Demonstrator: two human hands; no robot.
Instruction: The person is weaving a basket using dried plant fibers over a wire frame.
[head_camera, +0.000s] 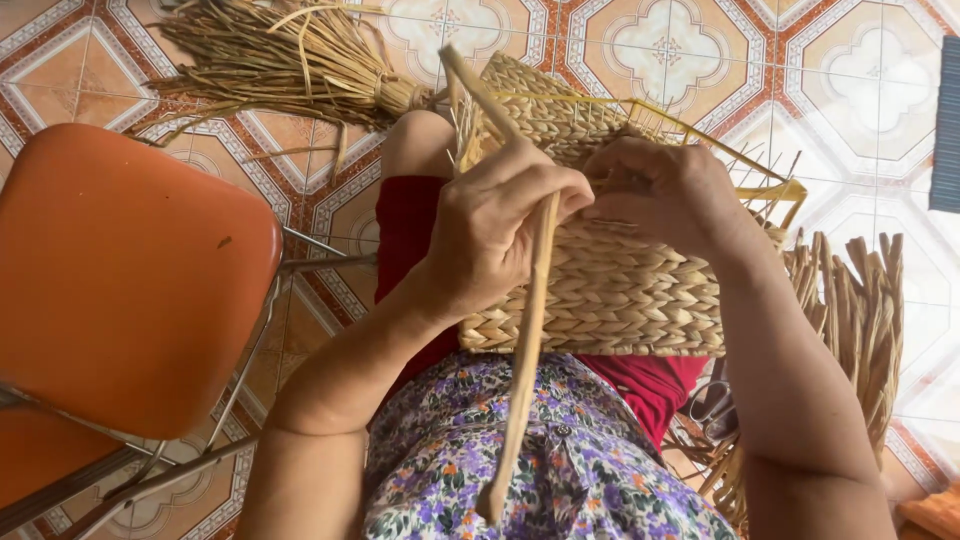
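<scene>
**Strand running long from the left fist across the basket**

Head view: The left hand (495, 235) is curling shut around a flat straw strand (525, 340), fingers wrapped fully over it and thumb pressing toward the basket (600, 290). The strand's long axis is running nearly top to bottom of the picture, leaning slightly: its upper end is poking past the basket's far edge, its lower end is hanging free over the flowered shirt (560, 470). So the strand is lying inside the left fist, passing through it, with far more length below the fingers than above.

The right hand (665, 190) is resting on top of the basket, just beside the left knuckles and touching or nearly touching them. Its fingers are bending down into the weave at the unfinished edge; whether they are pinching anything I cannot tell, as the fingertips are hidden under the hand. The left hand is the nearer one to the strand; the right is meeting it only where the strand is entering the weave.

The basket is lying on the person's lap over red cloth (410, 220), its wire frame (700, 130) showing bare at the far right. A straw bundle (290, 60) is lying on the tiled floor beyond the knee, more straw (860, 310) is standing at the right, and an orange chair (120, 270) is sitting to the left.
</scene>
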